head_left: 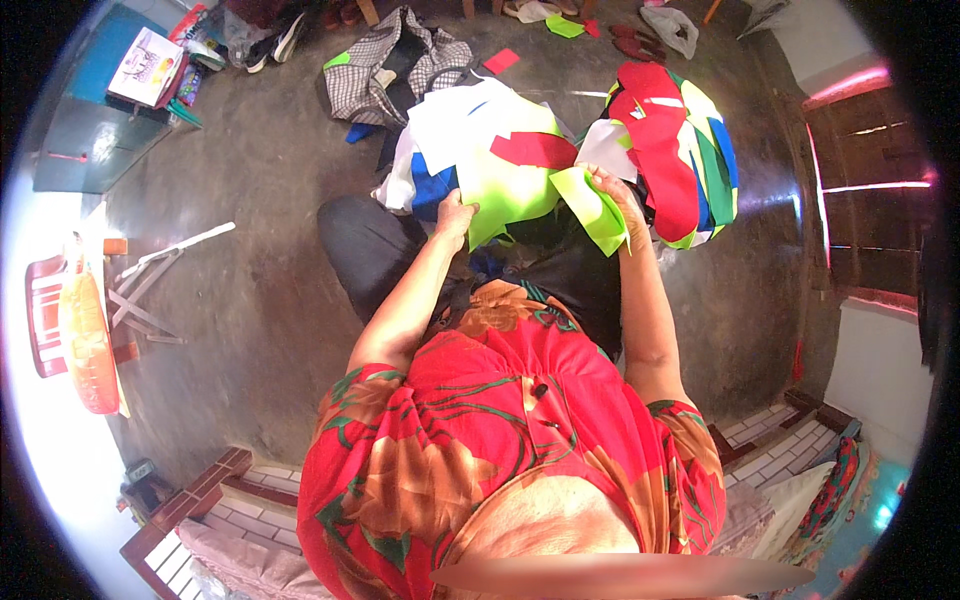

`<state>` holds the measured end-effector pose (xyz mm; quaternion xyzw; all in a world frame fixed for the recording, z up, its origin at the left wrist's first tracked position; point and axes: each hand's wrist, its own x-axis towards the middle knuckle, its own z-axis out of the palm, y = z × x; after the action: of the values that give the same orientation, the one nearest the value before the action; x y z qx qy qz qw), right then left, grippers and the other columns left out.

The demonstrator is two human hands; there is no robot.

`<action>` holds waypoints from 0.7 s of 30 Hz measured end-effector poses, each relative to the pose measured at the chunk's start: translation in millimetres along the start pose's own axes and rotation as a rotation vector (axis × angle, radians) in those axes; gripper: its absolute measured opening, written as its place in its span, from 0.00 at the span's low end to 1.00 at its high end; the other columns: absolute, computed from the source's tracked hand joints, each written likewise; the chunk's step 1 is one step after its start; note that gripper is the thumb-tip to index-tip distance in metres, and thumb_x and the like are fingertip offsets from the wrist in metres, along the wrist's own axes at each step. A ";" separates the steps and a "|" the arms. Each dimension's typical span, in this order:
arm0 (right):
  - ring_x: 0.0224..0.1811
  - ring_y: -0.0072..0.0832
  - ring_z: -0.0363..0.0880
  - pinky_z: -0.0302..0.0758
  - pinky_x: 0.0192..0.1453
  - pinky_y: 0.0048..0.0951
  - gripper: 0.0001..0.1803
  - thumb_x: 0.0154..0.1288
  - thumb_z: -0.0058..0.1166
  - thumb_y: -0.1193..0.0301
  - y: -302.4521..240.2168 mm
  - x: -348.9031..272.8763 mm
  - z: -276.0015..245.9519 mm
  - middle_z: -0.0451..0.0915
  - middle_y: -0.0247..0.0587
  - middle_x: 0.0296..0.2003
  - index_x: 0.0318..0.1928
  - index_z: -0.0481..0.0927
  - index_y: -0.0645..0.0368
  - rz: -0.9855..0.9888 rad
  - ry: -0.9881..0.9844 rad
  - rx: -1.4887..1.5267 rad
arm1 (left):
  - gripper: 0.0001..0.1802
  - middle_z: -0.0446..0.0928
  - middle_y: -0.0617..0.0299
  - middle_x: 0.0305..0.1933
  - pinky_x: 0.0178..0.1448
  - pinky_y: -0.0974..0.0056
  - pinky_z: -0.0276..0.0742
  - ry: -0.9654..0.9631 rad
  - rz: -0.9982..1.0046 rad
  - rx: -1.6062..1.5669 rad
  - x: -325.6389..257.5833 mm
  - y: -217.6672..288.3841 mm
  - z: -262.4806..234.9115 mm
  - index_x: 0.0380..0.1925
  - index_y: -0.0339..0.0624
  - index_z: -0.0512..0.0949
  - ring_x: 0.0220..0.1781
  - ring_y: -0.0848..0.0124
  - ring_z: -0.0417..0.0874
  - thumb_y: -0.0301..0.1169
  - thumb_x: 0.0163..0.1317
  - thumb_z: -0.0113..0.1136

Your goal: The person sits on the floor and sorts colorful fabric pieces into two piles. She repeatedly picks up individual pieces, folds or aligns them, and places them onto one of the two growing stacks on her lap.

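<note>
The smooth dark-grey floor [260,250] carries a bundle of red, green, blue and white cloth [668,150] right of the middle. To its left sits a heap of white, blue, lime and red cloth pieces [470,120], its underside hidden. Just beyond the heap lies a checked cloth [365,80], with 1 red scrap [501,61] to its right. Far left are 2 dark shoes [290,40]; far right, maroon footwear [632,45] near a pale plastic bag [675,30]. A pale folding frame [185,243] stands at left.

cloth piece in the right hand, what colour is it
The cloth piece is bright yellow-green, seen best in the head view.
</note>
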<state>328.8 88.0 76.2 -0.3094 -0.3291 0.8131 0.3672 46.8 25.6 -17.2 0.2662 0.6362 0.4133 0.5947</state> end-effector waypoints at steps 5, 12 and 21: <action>0.44 0.25 0.79 0.73 0.53 0.23 0.24 0.56 0.50 0.75 -2.6 -3.6 12.8 0.79 0.38 0.45 0.56 0.71 0.65 0.000 -0.016 -0.030 | 0.17 0.79 0.57 0.45 0.40 0.65 0.79 0.011 0.047 0.077 -1.7 -1.1 1.2 0.50 0.36 0.72 0.43 0.69 0.82 0.19 0.59 0.55; 0.42 0.26 0.80 0.74 0.51 0.23 0.25 0.53 0.49 0.75 -2.8 -1.1 8.9 0.80 0.42 0.44 0.55 0.71 0.67 0.016 0.010 -0.119 | 0.24 0.78 0.52 0.42 0.50 0.61 0.74 0.364 0.279 0.495 -17.9 -10.7 6.2 0.51 0.34 0.69 0.43 0.61 0.80 0.24 0.52 0.61; 0.46 0.28 0.80 0.74 0.53 0.26 0.27 0.55 0.49 0.75 -2.9 -3.0 9.5 0.79 0.42 0.47 0.58 0.70 0.68 0.066 0.124 -0.166 | 0.36 0.73 0.61 0.56 0.55 0.67 0.66 -0.503 0.074 -0.003 -47.7 53.1 41.7 0.58 0.41 0.70 0.55 0.70 0.72 0.54 0.57 0.63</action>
<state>324.5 84.1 84.8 -0.3993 -0.3614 0.7741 0.3329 86.7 22.2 55.1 0.3829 0.4572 0.3566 0.7192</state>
